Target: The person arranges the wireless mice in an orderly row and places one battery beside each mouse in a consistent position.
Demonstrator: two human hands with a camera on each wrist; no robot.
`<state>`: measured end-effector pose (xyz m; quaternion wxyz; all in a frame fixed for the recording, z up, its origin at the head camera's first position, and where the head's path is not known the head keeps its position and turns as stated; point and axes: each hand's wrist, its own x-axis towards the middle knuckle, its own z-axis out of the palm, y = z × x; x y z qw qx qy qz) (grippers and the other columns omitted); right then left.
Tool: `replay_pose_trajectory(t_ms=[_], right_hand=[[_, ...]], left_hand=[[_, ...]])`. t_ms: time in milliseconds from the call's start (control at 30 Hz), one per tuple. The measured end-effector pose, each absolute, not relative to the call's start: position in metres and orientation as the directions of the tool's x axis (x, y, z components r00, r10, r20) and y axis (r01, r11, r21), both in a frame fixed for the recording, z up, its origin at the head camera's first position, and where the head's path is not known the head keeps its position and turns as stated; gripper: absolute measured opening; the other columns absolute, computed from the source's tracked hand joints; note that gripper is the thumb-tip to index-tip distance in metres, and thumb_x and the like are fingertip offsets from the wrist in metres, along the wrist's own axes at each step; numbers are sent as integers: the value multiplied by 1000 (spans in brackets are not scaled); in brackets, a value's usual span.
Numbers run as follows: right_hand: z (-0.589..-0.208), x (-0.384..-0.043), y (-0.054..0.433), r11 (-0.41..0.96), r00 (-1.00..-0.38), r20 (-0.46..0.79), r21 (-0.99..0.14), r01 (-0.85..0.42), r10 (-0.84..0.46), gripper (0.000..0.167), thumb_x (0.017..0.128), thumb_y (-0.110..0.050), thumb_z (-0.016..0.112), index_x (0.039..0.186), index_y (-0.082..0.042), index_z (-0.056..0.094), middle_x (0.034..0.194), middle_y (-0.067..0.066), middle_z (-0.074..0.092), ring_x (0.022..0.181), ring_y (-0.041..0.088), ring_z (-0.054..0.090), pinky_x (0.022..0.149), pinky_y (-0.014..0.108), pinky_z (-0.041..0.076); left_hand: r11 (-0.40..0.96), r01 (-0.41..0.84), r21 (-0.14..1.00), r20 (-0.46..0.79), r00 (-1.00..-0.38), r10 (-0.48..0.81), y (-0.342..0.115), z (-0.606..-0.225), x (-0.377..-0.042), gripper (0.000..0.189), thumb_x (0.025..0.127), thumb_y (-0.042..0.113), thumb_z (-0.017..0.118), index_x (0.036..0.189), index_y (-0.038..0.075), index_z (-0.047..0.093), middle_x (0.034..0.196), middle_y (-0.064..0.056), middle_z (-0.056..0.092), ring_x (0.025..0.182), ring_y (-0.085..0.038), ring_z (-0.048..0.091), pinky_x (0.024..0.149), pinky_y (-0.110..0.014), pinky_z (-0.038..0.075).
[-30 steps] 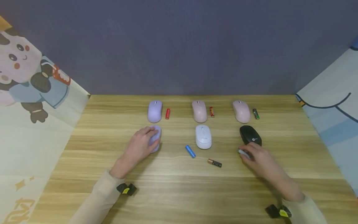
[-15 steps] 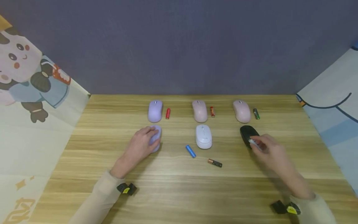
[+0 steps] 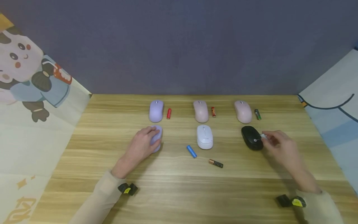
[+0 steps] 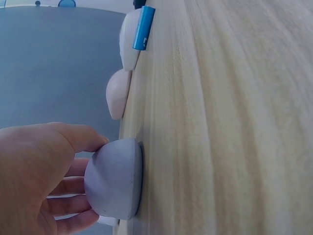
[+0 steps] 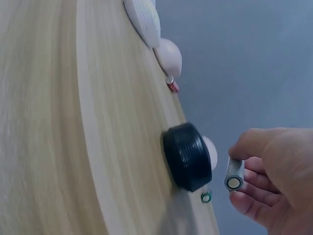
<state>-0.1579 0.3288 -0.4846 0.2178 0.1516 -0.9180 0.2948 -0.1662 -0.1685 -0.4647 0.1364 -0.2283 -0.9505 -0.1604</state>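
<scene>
My left hand (image 3: pixel 139 143) rests on the front purple mouse (image 4: pixel 115 178), its thumb and fingers spread round the mouse's sides. To the right, my right hand (image 3: pixel 285 151) pinches a pale grey battery (image 5: pixel 235 170) between thumb and fingertips, held up above the table. One flat end of that battery faces the right wrist camera. Just left of the fingertips lies a black mouse (image 3: pixel 249 137). A green-and-black battery (image 3: pixel 257 114) lies behind the right hand, beside a pink mouse (image 3: pixel 243 111).
A white mouse (image 3: pixel 205 137) sits mid-table, with a blue battery (image 3: pixel 191 151) and a copper-topped black battery (image 3: pixel 216 163) in front. Along the back stand another purple mouse (image 3: pixel 156 111) and a pink mouse (image 3: pixel 200 111), each with a red battery (image 3: pixel 169 114) beside it.
My right hand has carried the grey battery from in front of the black mouse, across it, to its right side. The left hand has stayed on the purple mouse.
</scene>
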Motion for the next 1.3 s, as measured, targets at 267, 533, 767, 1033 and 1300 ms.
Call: replay_pose_trajectory(t_ms=[267,533,767,1033,1300], right_hand=[[-493,-164,340,846,-927,372,-476,-240,-53,27,85,2,78,110,8,69,89,23,68,75,17,58,63,0,36],[-494,-169,343,884,-990,142,-466,-45,24,28,96,-11,71,115,9,67,94,23,68,80,32,64,61,20,45],[-495,-175,344,882,-998,47,-471,12,39,33,101,-17,66,120,10,65,97,24,68,83,33,63,63,26,46],[-496,-180,345,883,-999,3,-467,42,49,34,101,-17,66,119,11,65,97,24,68,82,32,63,61,25,46],[-492,-180,341,884,-997,-55,-462,77,58,38,103,-20,62,123,12,62,100,24,67,85,33,63,62,28,48]], left_hand=[[849,476,227,337,-857,390,-168,-467,-167,41,87,19,83,118,-6,73,121,-24,71,109,-41,69,99,-50,58],[853,474,219,331,-858,393,-167,-464,-167,41,87,19,83,118,-6,73,120,-24,71,108,-41,69,98,-50,58],[849,479,225,334,-856,395,-167,-465,-165,41,87,19,83,118,-6,72,120,-25,71,108,-42,69,98,-51,58],[849,482,217,341,-852,396,-167,-467,-165,41,87,19,83,117,-6,73,120,-25,71,108,-41,69,98,-50,58],[846,483,223,345,-851,395,-166,-467,-166,42,86,18,84,118,-6,72,121,-26,70,109,-42,69,99,-51,57]])
